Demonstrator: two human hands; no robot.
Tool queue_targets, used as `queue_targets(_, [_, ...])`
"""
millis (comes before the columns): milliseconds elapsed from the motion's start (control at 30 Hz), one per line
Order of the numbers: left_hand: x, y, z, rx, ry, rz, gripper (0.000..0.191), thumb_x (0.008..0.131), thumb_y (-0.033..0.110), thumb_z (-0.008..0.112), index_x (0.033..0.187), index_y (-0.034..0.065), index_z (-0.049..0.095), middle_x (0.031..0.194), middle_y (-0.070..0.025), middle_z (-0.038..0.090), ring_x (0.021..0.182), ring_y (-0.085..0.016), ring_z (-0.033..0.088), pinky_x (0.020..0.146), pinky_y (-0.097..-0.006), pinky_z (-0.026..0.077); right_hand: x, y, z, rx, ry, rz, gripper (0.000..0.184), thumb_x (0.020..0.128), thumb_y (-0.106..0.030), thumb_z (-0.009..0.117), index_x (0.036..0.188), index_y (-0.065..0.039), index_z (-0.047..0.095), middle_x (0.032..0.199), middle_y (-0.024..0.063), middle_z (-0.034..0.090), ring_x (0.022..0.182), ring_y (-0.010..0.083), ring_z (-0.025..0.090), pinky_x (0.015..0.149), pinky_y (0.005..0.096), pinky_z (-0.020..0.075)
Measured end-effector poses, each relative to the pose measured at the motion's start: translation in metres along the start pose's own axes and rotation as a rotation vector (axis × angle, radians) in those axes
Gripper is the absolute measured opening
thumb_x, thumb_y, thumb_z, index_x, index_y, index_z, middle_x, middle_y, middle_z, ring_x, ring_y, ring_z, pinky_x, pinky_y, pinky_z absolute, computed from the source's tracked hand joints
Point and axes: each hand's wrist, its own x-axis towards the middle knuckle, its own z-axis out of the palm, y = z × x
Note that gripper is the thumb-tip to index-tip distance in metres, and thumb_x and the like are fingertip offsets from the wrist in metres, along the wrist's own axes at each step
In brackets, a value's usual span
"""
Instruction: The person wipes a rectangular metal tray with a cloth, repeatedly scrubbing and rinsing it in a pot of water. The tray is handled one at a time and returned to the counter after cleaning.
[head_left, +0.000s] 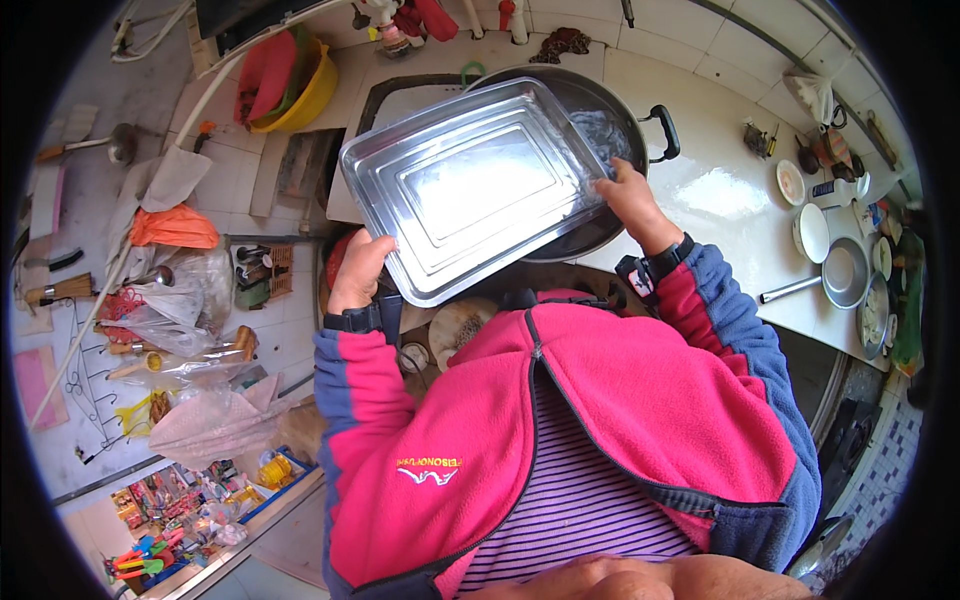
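Observation:
A rectangular stainless steel tray (480, 180) is held up in both hands, tilted, with light glaring off its flat inside. My left hand (364, 268) grips its near left corner, the thumb over the rim. On the right short side, my right hand (634, 196) pinches the rim. Behind and under the tray, a large round metal pot (600, 124) with a black side handle (663, 133) holds what looks like water; the tray hides much of it.
A yellow plastic basin (319, 94) stands at the back left. On the counter (705, 142) at the right are white bowls (811, 233), a small saucepan (845, 273) and a plate (790, 182). Plastic bags (176, 300) and utensils hang at the left.

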Motion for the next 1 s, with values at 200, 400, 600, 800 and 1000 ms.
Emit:
queue_targets(200, [0.010,-0.003,0.008,0.035,-0.045,0.002,0.031,0.082,0.010,0.052,0.106,-0.0061,0.064,0.095,-0.0073,0.068,0.083,-0.015,0.063,0.078,-0.0284,0.048,0.015,0.003,-0.001,-0.501,0.079,-0.429,0.047,0.081,-0.024,0.066,0.115,0.006,0.054,0.113,0.0270,0.060,0.101,0.0398,0.062,0.086,0.0440,0.0512])
queue_targets(400, [0.017,-0.009,0.014,0.022,-0.007,-0.032,0.033,0.089,0.014,0.051,0.111,-0.0073,0.062,0.099,-0.0088,0.067,0.084,-0.016,0.063,0.078,-0.0287,0.048,0.040,0.009,-0.004,-0.666,-0.019,-0.425,0.040,0.082,-0.023,0.064,0.108,0.005,0.055,0.100,0.0242,0.065,0.097,0.0387,0.064,0.085,0.0438,0.0520])
queue_targets(600, [0.012,-0.015,0.006,-0.004,0.051,-0.021,0.029,0.090,0.015,0.052,0.106,-0.0064,0.062,0.094,-0.0068,0.066,0.081,-0.015,0.061,0.076,-0.0295,0.048,0.052,0.002,-0.004,-0.649,-0.064,-0.276,0.039,0.083,-0.023,0.063,0.111,0.004,0.056,0.098,0.0249,0.067,0.096,0.0397,0.065,0.084,0.0450,0.0523])
queue_targets(800, [0.012,-0.020,0.002,-0.040,0.023,-0.021,0.030,0.095,0.022,0.054,0.106,-0.0046,0.062,0.091,-0.0045,0.066,0.077,-0.013,0.061,0.072,-0.0282,0.049,0.048,-0.007,-0.037,-0.596,0.150,-0.328,0.030,0.082,-0.016,0.060,0.108,-0.001,0.059,0.099,0.0220,0.067,0.096,0.0403,0.064,0.084,0.0459,0.0515])
queue_targets(1000, [0.023,-0.033,0.035,-0.094,0.020,0.089,0.029,0.098,0.026,0.057,0.105,-0.0016,0.061,0.087,-0.0015,0.064,0.074,-0.009,0.058,0.069,-0.0259,0.048,0.038,-0.006,-0.065,-0.573,0.383,-0.338,0.029,0.080,-0.002,0.050,0.106,-0.003,0.062,0.104,0.0224,0.065,0.098,0.0385,0.063,0.082,0.0470,0.0507])
